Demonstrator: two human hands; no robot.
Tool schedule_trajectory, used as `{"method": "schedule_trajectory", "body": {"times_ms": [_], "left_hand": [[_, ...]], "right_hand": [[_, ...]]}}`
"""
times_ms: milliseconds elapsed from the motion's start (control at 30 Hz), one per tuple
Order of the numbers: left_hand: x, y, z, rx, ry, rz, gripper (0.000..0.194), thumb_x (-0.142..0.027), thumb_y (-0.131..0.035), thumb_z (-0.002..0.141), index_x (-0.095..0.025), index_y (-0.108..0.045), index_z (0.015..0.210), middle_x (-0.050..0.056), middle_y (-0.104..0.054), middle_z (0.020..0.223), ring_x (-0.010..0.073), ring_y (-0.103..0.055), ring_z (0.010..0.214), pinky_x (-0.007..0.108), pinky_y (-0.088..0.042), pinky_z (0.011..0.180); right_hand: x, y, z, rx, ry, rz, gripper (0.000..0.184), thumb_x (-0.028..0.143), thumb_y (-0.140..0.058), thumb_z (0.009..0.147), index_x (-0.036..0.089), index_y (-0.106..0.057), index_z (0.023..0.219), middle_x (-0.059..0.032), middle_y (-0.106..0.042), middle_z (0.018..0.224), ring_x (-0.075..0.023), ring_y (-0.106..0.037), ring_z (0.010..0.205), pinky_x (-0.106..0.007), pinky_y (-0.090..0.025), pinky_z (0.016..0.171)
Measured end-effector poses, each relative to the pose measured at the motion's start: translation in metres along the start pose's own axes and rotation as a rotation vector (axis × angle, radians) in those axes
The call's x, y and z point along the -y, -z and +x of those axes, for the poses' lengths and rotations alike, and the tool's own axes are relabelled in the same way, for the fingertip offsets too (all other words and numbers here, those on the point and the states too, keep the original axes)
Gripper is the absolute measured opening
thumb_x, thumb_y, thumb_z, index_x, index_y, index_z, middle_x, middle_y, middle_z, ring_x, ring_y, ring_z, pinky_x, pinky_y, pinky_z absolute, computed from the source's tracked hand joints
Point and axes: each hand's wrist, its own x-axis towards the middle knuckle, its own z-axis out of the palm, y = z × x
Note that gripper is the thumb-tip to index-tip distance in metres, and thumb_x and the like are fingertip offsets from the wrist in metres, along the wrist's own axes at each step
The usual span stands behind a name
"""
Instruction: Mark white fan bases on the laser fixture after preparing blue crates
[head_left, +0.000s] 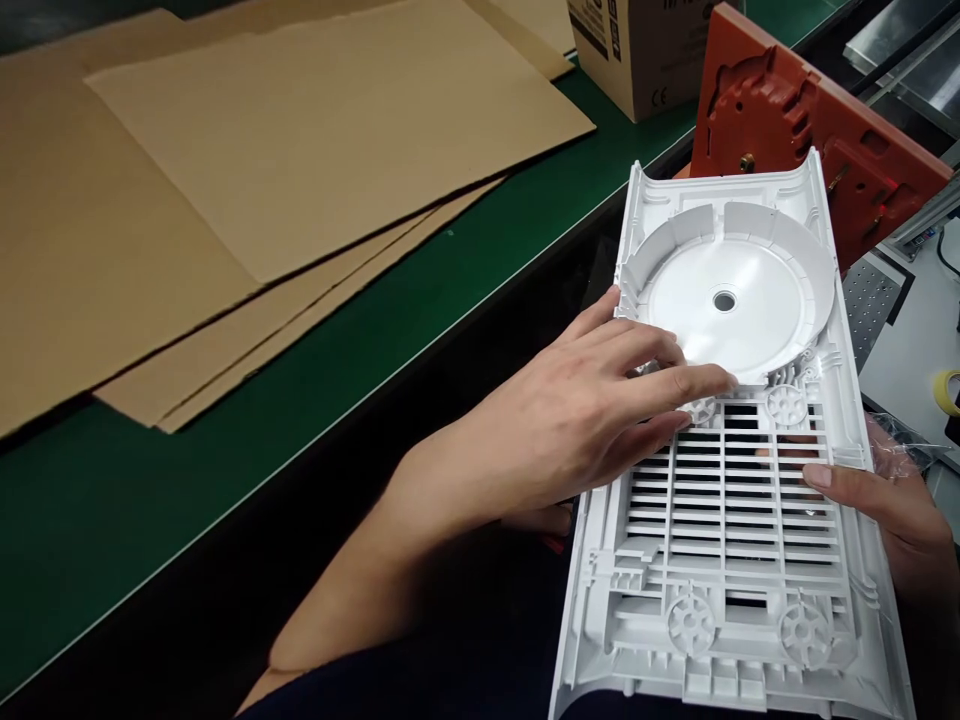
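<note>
A white plastic housing panel (851, 440) lies tilted in front of me, with its ribbed inner side facing up. Its upper part has a round recess (757, 325) with a raised curved wall and a small centre hole; below that runs a slatted grille (724, 535). My left hand (570, 415) rests across the panel's left side, fingers spread and touching the lower left of the round recess. At the right edge, my right hand (896, 505) grips the panel, thumb on the grille and the other fingers mostly hidden beneath.
Flat brown cardboard sheets (322, 140) lie on a green work surface (330, 400) to the left. A printed cardboard box (637, 60) stands at the back. Behind the panel leans a reddish-brown moulded fixture (780, 110). Yellow tape (946, 392) sits at the far right.
</note>
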Motion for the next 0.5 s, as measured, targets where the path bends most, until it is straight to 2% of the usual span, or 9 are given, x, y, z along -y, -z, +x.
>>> {"method": "schedule_trajectory", "body": {"times_ms": [167, 300, 500], "left_hand": [[0.0, 0.002, 0.0, 0.027, -0.025, 0.067, 0.038, -0.032, -0.063, 0.108, -0.032, -0.071, 0.145, 0.006, -0.074, 0.121, 0.0252, -0.071, 0.119, 0.061, -0.04, 0.133], [-0.003, 0.003, 0.002, 0.063, -0.008, 0.12, 0.037, -0.038, -0.059, 0.112, -0.029, -0.07, 0.145, 0.007, -0.074, 0.121, 0.0242, -0.07, 0.121, 0.06, -0.04, 0.134], [-0.004, -0.007, 0.006, 0.078, -0.024, 0.12, 0.062, -0.065, -0.059, 0.108, -0.032, -0.058, 0.161, 0.008, -0.073, 0.119, 0.0269, -0.069, 0.115, 0.07, -0.031, 0.134]], "right_hand": [[0.001, -0.006, -0.004, -0.018, -0.007, 0.005, 0.063, 0.021, -0.089, 0.073, 0.03, -0.078, 0.135, -0.008, -0.083, 0.122, -0.0392, -0.082, 0.102, -0.055, -0.072, 0.09], [0.001, -0.009, -0.005, -0.01, -0.016, 0.02, 0.064, 0.022, -0.089, 0.072, 0.032, -0.077, 0.134, -0.0081, -0.082, 0.121, -0.0402, -0.08, 0.105, -0.056, -0.072, 0.088], [-0.006, -0.007, -0.003, 0.029, 0.06, 0.01, 0.066, 0.026, -0.091, 0.075, 0.032, -0.074, 0.138, -0.0082, -0.081, 0.122, -0.0386, -0.079, 0.11, -0.054, -0.069, 0.093]]}}
